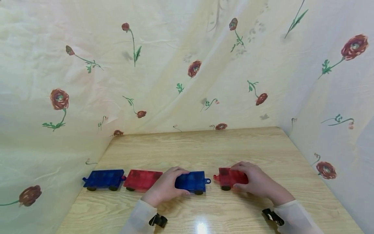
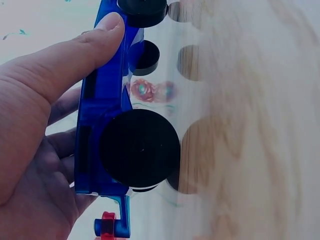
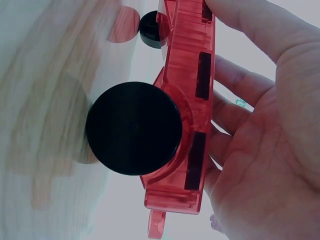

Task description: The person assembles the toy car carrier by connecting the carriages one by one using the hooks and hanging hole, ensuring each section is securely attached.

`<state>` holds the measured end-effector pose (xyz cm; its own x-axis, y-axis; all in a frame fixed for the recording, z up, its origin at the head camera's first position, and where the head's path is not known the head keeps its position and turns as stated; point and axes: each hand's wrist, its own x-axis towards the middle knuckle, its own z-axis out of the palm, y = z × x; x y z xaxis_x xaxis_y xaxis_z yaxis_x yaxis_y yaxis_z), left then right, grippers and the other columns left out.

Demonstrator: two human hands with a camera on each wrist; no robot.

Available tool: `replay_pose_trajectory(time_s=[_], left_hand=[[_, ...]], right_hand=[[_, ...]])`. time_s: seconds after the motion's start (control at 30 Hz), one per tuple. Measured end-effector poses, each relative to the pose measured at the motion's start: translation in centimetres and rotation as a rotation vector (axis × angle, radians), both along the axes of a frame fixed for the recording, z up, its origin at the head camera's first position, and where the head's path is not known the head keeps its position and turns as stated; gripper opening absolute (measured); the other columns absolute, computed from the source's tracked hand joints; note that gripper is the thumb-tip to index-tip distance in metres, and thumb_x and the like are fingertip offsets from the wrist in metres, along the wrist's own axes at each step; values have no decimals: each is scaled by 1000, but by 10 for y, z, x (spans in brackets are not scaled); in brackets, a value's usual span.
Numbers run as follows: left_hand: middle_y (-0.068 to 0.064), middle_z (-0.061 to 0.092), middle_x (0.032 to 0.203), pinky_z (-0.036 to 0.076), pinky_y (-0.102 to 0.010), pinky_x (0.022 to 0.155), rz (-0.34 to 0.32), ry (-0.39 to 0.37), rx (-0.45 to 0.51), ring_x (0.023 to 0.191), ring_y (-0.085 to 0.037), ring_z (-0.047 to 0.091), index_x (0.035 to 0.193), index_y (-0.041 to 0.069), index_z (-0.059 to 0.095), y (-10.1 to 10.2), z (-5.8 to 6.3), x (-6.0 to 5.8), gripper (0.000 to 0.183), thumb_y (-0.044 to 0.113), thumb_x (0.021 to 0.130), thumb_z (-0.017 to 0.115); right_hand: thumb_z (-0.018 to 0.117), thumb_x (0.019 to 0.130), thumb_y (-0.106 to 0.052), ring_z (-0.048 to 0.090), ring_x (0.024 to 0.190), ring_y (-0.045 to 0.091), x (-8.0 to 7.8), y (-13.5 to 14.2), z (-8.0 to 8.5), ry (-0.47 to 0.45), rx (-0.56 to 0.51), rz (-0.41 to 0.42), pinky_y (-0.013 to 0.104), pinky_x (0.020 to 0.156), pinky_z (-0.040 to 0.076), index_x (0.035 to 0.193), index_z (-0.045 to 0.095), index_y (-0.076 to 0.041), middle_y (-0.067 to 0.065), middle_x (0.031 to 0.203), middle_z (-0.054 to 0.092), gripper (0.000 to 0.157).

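Observation:
Toy wagons with black wheels stand in a row on the table. My left hand (image 1: 167, 186) grips a blue wagon (image 1: 191, 181) by its long sides, thumb on the near side. Its right end carries a ring (image 1: 207, 181). In the left wrist view its other end has a peg inside a red ring (image 2: 107, 226). My right hand (image 1: 258, 182) holds a red wagon (image 1: 226, 177) between thumb and fingers. A hook (image 1: 216, 177) on its left end faces the blue ring across a small gap. The right hand hides part of this wagon.
Left of my left hand stands another red wagon (image 1: 143, 178), linked at its left end to a second blue wagon (image 1: 103, 178) near the table's left edge. Floral cloth (image 1: 163, 81) hangs behind and along both sides of the wooden table (image 1: 204, 146).

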<state>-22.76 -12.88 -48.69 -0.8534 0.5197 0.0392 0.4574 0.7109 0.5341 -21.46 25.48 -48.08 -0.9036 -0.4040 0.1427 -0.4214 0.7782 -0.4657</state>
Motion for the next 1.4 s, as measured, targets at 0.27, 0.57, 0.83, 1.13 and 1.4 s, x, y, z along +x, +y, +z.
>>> replay_pose_trajectory(time_s=[0.27, 0.57, 0.83, 1.13, 1.4], left_hand=[[10, 55, 147, 45, -50, 113, 6, -1, 18, 141, -22, 48, 147, 30, 60, -3, -2, -2, 74, 52, 82, 87], [12, 54, 147, 45, -51, 113, 8, -8, 34, 141, -23, 47, 147, 31, 60, -5, -4, -3, 74, 54, 81, 87], [13, 55, 146, 46, -51, 112, -12, 10, 49, 139, -23, 49, 146, 30, 61, -5, -5, -3, 73, 49, 81, 89], [14, 55, 143, 46, -50, 112, -13, 9, 48, 139, -21, 49, 146, 32, 60, -1, -6, -3, 72, 49, 82, 89], [11, 56, 144, 46, -52, 112, -28, 26, 27, 142, -25, 48, 146, 31, 61, 1, -5, -1, 71, 47, 82, 89]], right_hand=[[91, 84, -33, 60, 121, 28, 2, -8, -1, 1, -5, 10, 52, 97, 53, 133, 71, -18, -3, 131, 65, 55], [91, 83, -33, 59, 120, 27, 4, -12, -1, -31, -6, 2, 48, 92, 56, 133, 71, -20, -4, 132, 63, 55], [91, 84, -37, 59, 116, 23, 6, -16, -2, -16, 1, 47, 42, 85, 57, 132, 72, -20, -6, 131, 64, 55], [92, 81, -34, 58, 113, 21, 8, -20, 0, 18, 13, 60, 45, 87, 55, 130, 73, -19, -8, 128, 64, 55], [93, 81, -36, 56, 114, 21, 9, -24, -1, -20, 4, 58, 44, 86, 55, 129, 73, -22, -10, 128, 63, 54]])
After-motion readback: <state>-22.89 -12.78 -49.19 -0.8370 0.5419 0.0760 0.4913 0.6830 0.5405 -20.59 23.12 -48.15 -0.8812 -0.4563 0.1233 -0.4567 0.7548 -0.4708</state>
